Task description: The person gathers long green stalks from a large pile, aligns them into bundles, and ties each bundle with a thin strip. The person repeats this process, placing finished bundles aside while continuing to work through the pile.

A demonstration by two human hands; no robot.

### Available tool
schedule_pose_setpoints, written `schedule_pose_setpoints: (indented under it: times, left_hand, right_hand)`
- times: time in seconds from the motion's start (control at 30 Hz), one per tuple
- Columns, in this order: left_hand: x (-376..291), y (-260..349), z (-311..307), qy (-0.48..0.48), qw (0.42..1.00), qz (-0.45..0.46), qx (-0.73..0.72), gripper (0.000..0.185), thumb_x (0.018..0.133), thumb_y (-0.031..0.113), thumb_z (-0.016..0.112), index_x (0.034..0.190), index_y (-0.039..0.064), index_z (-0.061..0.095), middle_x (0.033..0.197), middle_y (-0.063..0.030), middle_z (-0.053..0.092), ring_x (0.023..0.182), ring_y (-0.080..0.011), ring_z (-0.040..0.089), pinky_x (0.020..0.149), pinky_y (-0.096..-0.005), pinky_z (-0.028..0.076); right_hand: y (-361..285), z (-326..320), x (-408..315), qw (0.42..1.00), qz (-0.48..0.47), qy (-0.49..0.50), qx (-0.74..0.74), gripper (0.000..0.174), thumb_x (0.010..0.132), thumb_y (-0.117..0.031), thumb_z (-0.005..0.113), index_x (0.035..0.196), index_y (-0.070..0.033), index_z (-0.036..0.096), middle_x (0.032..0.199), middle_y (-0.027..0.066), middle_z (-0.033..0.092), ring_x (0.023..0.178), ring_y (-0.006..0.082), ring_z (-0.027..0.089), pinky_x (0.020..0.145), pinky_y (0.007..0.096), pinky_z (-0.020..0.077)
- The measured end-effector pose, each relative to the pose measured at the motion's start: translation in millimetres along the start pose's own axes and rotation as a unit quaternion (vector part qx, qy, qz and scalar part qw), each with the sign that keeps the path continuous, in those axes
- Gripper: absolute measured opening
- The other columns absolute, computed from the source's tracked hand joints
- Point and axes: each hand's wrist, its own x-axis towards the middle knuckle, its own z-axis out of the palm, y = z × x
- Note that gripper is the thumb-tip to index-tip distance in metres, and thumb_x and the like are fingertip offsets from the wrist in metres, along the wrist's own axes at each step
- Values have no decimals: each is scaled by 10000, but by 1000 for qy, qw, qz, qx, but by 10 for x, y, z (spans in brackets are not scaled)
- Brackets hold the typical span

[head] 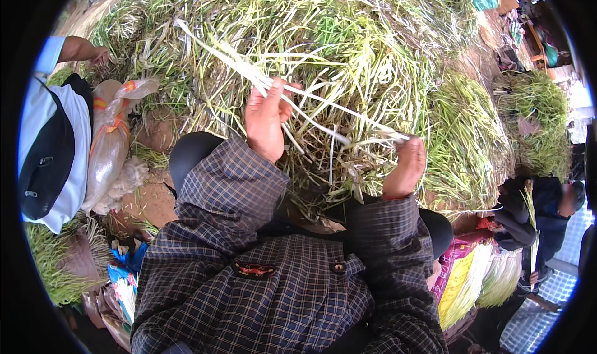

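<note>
Between the fingers of my left hand (268, 116) is a small bunch of pale plant stalks (228, 58) that fans out toward the upper left. A few thin white ends run from it down to the right. My right hand (406, 163) pinches the far end of one of these, together with a dry, brownish tip. Both hands are above a wide heap of green and yellowish leaves and stalks (373, 69) that spreads over the ground before me.
At the left, beside a tied translucent plastic sack (109, 139), a person in white (77, 107) reaches toward the heap. Another person in dark clothing (550, 214) holds stalks at the right. Near my right knee lie a printed sack (454, 270) and bundled stalks (501, 279).
</note>
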Motion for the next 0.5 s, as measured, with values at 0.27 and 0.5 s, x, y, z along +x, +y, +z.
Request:
schedule_pose_setpoints:
  times: [0.27,0.5]
  left_hand:
    - [238,437,-245,107,991,24,-72,91,890,175,461,883,84,461,811,-106,599,486,-52,386,407,-161,297]
    - [13,327,2,-54,996,-42,58,135,873,206,507,876,71,504,773,-107,604,457,-34,363,411,-155,269]
  right_hand:
    - [-273,-756,438,987,60,15,145,244,872,-290,451,918,-64,531,823,57,579,730,145,543,640,269,453]
    - [-285,-76,-95,847,-80,-269,-452,579,746,-320,636,1172,22,442,1136,184,513,1075,294,478,906,422,403]
